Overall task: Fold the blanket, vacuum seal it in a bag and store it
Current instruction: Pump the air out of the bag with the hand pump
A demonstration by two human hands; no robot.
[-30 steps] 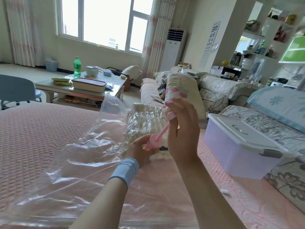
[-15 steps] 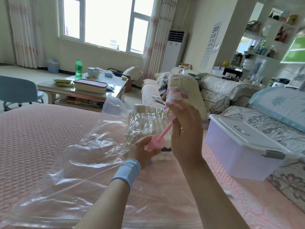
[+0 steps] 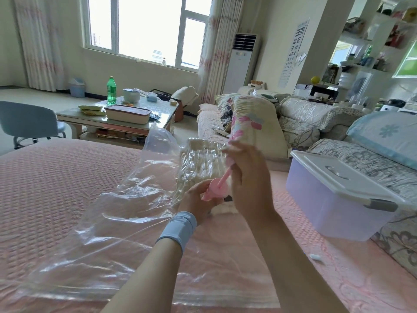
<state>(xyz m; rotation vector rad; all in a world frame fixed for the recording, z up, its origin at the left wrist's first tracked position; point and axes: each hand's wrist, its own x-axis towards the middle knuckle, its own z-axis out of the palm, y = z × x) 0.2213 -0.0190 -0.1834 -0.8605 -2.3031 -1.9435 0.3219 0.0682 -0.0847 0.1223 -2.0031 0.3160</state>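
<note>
On the pink bedspread (image 3: 49, 190) in front of me the cream blanket (image 3: 203, 158) sits folded at the far end of the clear vacuum bag (image 3: 108, 227). The plastic is drawn tight and wrinkled over it there. The rest of the bag lies loose and crumpled across the cover toward me, and one corner stands up at the far left of the blanket.

At the near edge of the blanket I see the pink hand pump (image 3: 216, 188) standing on the bag. My left hand (image 3: 197, 199), with a pale blue wristband (image 3: 178, 229) on it, is wrapped around the pump's body from below. My right hand (image 3: 248, 184) is raised above it, fingers curled around the top of the plunger, whose thin pink rod shows drawn out between the two hands. The handle itself is mostly hidden behind the fingers.

Just to the right, on the edge of the bedspread, stands a translucent storage box (image 3: 327, 213) with its white lid (image 3: 338, 175) on and a grey clasp showing at the near corner. A small white scrap (image 3: 315, 257) lies on the cover in front of it.

Beyond the bed a floral pillow (image 3: 252, 127) leans on the sofa (image 3: 316, 118). To the left stands a coffee table (image 3: 74, 115) carrying a green bottle (image 3: 111, 90) and a long lidded container (image 3: 127, 113). A blue chair (image 3: 27, 123) sits at the far left.
</note>
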